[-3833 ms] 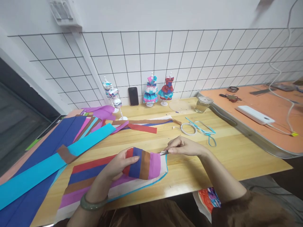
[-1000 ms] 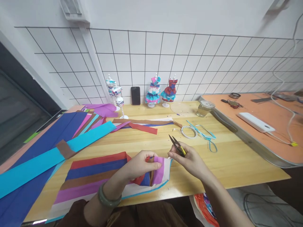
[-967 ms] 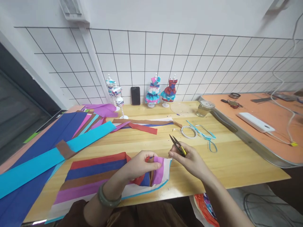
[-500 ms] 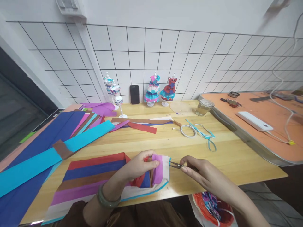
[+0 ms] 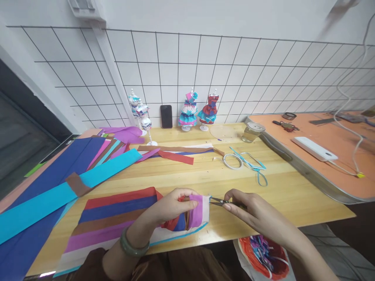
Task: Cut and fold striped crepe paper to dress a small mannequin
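My left hand (image 5: 179,207) is closed, pinching the folded right end of a striped sheet (image 5: 117,212) of thin fabric or crepe paper. Its bands run red, blue, brown, purple and white, with a narrow turquoise edge. Purple and white layers show at the fold beside my thumb. In my right hand (image 5: 244,208) is a small pair of dark scissors (image 5: 217,201), gripped with the fingers closed around the handles. The blades point left and their tips meet the sheet's upper right corner at the turquoise edge. Whether the tips have cut into it I cannot tell.
Coloured strips (image 5: 96,173) cover the table's left side. Behind the hands lie a tape roll (image 5: 233,168), turquoise strips (image 5: 258,171) and a cup (image 5: 252,132). Miniature dress forms (image 5: 187,111) and a phone (image 5: 166,116) stand by the wall. A lined bin (image 5: 265,257) sits below the table edge.
The scissor tips have come closer to the sheet's corner, and the blades are nearer together. The folded end has shifted slightly, showing less white. My left hand keeps its pinch.
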Demonstrator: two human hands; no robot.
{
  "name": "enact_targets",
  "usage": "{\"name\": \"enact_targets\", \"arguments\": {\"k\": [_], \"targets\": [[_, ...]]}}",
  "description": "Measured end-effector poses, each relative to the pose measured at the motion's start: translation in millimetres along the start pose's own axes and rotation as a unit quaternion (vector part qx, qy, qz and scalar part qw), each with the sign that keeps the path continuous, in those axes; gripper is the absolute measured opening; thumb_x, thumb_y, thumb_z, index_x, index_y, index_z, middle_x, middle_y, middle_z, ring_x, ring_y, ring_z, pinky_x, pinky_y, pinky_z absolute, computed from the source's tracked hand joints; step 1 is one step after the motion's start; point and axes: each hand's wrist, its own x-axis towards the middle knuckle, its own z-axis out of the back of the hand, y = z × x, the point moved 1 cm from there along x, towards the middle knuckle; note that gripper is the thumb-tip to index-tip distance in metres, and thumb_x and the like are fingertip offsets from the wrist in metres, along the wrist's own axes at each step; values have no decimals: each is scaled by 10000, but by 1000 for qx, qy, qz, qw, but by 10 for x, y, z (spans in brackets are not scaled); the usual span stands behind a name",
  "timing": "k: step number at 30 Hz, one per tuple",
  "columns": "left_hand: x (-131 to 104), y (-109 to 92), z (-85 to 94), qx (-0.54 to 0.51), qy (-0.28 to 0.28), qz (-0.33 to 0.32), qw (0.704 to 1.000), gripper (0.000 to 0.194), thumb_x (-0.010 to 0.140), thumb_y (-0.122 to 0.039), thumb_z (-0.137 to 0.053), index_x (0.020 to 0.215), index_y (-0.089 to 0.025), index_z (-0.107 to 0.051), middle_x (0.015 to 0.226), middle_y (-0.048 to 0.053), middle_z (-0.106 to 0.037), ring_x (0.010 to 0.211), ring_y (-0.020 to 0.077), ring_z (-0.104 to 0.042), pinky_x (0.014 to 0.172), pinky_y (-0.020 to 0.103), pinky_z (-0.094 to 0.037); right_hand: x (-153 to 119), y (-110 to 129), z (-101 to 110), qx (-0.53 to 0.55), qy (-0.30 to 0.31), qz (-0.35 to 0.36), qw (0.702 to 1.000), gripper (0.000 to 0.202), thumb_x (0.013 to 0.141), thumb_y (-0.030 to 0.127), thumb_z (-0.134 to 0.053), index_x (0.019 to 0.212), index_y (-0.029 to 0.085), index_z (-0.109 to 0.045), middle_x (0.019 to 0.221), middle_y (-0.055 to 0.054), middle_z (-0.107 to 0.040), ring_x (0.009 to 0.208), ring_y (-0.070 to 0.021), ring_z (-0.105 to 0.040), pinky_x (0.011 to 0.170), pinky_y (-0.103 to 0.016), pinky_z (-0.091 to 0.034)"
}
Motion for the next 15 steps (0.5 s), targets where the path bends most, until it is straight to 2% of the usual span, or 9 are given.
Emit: {"name": "enact_targets", "arguments": {"k": [8, 11, 15], "targets": [[-5, -22, -16, 1, 18, 0, 1000, 251, 738, -296, -577, 947, -181, -657, 909, 41, -651, 814, 156, -549, 733, 253, -411, 30, 53, -15, -16, 13, 3, 1000, 270, 832, 463, -429, 844, 233, -569, 636, -3, -591, 569, -154, -515, 527, -241, -341], [-2, -4, -17, -10, 10, 7, 1000, 266, 725, -308, -593, 950, -182, -662, 929, 48, -657, 829, 164, -556, 745, 260, -417, 46, 61, -29, -5, 9, 11, 1000, 258, 828, 452, -443, 843, 230, -573, 649, -5, -600, 580, -155, -520, 526, -239, -338], [4, 48, 3, -20, -9, 15, 1000, 267, 708, -328, -613, 921, -181, -675, 860, 43, -667, 750, 154, -561, 692, 253, -422, 82, 54, -61, 1, 14, 18, 1000, 275, 836, 463, -423, 835, 226, -563, 665, -6, -599, 600, -156, -529, 548, -242, -348]]}}
